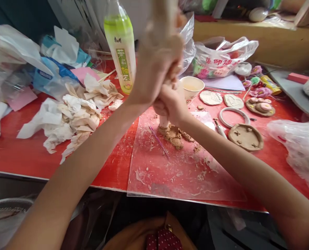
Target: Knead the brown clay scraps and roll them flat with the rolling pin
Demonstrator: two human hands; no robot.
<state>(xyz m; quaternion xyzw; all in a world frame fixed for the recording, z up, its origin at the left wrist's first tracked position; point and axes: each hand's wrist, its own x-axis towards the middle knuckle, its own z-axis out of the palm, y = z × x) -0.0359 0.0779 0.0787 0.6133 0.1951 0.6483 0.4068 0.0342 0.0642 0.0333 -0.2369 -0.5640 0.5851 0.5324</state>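
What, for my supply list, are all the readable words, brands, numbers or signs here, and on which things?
"茉莉柚茶": down the tall green-and-white plastic bottle; small dark print above is blurred.
"師": among red characters on the white translucent plastic bag; the rest unclear.
Crumpled blue plastic packet: white lettering, blurred.
Round white paper cup: reddish marks, too small.

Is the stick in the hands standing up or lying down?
The stick stands upright: left hand gripping above right hand, lower end on the clay.
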